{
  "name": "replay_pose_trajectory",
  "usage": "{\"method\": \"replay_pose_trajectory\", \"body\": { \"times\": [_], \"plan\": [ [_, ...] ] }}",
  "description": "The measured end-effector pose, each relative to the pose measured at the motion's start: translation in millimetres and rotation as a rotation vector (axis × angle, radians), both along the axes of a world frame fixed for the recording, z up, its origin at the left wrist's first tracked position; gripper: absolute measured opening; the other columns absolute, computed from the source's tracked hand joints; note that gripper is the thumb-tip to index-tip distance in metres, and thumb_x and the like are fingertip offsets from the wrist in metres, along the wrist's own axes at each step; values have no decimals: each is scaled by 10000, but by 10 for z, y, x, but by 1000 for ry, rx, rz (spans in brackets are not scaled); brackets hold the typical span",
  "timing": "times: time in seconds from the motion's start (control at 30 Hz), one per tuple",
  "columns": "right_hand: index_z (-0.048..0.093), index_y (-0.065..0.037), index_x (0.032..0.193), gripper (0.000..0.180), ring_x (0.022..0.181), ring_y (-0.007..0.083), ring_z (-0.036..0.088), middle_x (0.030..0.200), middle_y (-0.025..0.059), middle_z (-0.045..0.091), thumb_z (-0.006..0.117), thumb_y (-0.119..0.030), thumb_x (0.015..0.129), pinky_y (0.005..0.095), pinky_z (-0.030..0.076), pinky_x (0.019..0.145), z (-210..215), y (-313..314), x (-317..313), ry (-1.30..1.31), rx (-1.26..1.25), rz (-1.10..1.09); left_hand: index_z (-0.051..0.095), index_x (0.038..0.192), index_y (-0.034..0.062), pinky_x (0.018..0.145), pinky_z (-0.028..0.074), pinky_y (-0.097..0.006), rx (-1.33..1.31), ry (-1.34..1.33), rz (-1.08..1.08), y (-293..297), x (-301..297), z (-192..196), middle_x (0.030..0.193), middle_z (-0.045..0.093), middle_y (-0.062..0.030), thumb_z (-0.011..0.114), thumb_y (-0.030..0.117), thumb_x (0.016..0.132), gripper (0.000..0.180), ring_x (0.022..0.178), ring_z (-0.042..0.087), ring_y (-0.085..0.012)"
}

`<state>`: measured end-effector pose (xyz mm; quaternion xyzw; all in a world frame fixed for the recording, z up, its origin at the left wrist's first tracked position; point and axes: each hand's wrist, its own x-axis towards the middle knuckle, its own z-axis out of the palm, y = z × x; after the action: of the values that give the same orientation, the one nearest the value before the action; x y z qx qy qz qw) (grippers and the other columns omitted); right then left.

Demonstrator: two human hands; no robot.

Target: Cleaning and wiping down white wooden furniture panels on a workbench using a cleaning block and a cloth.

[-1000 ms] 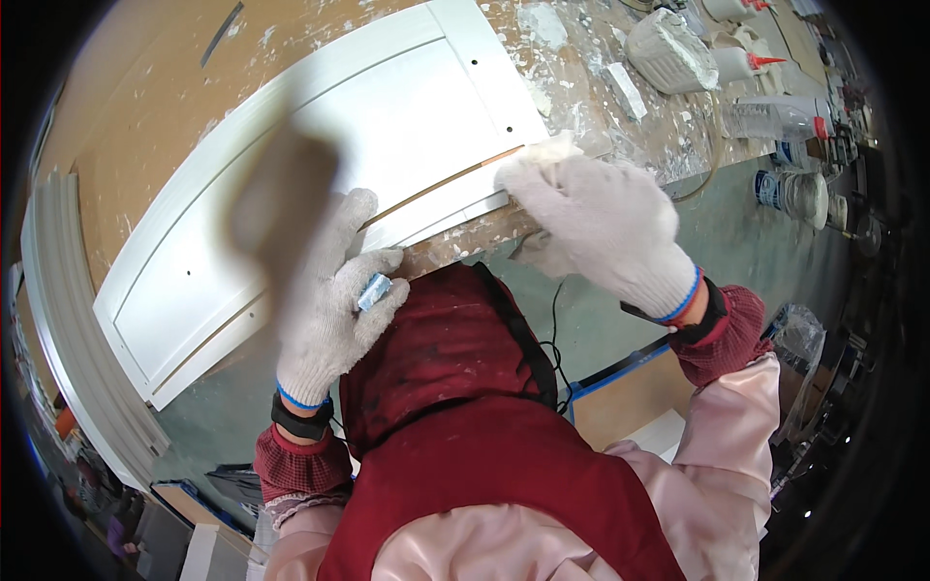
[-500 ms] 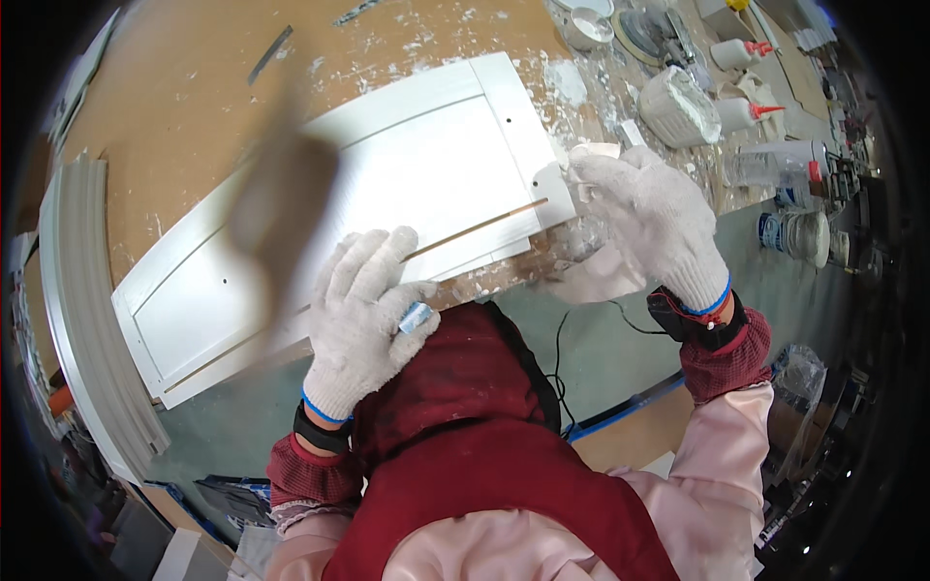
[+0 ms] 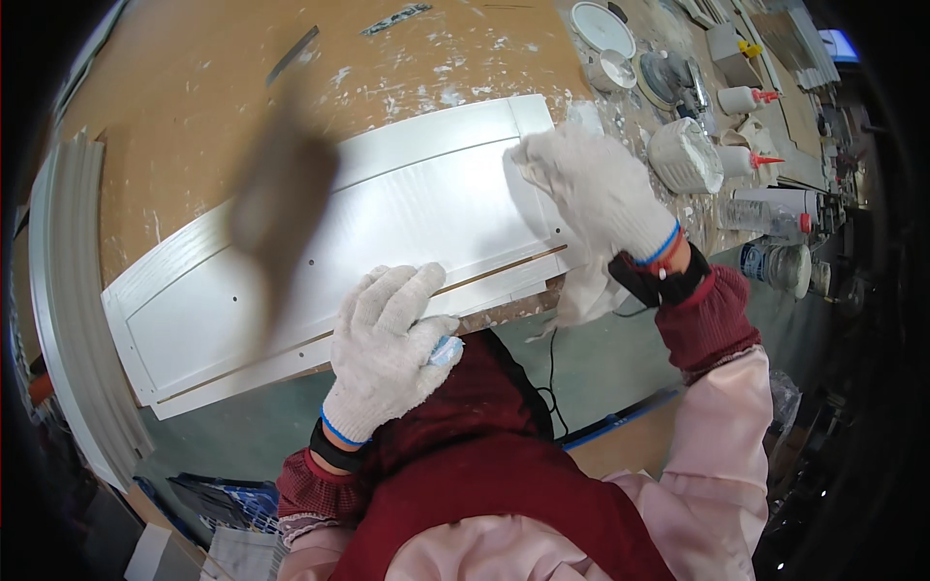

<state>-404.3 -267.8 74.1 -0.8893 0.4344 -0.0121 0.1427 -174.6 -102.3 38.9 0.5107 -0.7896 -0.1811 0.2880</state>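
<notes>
Gloved hands on white panel [image 3: 387, 223], left hand [image 3: 387, 353] near edge, right hand [image 3: 596, 189] far end

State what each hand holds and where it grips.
Left hand: small blue-white object, pinched at one end. Right hand: white cloth, bunched under the palm on the white panel.

Paint-spattered brown workbench [image 3: 194, 87], cluttered far end, grey-green floor [image 3: 601, 358].

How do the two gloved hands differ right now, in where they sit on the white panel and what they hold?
The left hand rests at the near edge of the white panel, fingers curled around a small bluish object. The right hand lies flatter on the panel's far right end, pressing a white cloth that hangs off the edge. The left hand sits close to the body; the right reaches farther out. Both wear white knit gloves with blue cuffs.
</notes>
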Motion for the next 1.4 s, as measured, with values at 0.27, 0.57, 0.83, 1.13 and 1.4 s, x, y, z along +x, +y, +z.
{"method": "replay_pose_trajectory", "body": {
  "times": [0.27,0.57,0.83,1.13,1.4],
  "plan": [
    [637,-81,1047,226,888,356,612,944,174,631,503,-216,926,435,493,752,39,234,-113,-49,213,-46,664,817,143,961,415,-501,22,14,37,-1,7,11,1249,563,-76,765,196,592,253,1113,528,-330],
    [635,-83,981,193,828,376,617,871,170,627,536,-229,904,441,497,705,-297,-315,-75,-379,-36,-39,672,820,148,961,414,-502,3,3,8,-23,-16,-7,1245,568,-81,755,198,607,234,1119,525,-330],
    [630,-126,897,122,807,367,622,774,172,610,540,-171,828,436,498,687,107,239,-43,227,361,-62,673,796,150,962,420,-474,31,-2,55,-21,-10,27,1216,574,-58,758,198,600,219,1112,527,-301],
    [633,-79,961,203,843,379,620,873,204,637,500,-223,908,459,498,728,-110,-367,164,-234,-199,-21,664,811,154,966,399,-493,80,-5,24,-36,-10,68,1228,579,-76,759,194,605,230,1133,521,-327],
    [633,-61,1005,220,823,366,618,859,179,641,516,-221,909,433,507,743,-83,-123,43,-138,-76,-37,662,836,153,959,391,-486,51,1,26,-20,-8,37,1235,578,-78,764,199,604,257,1137,516,-328]
  ]
}}
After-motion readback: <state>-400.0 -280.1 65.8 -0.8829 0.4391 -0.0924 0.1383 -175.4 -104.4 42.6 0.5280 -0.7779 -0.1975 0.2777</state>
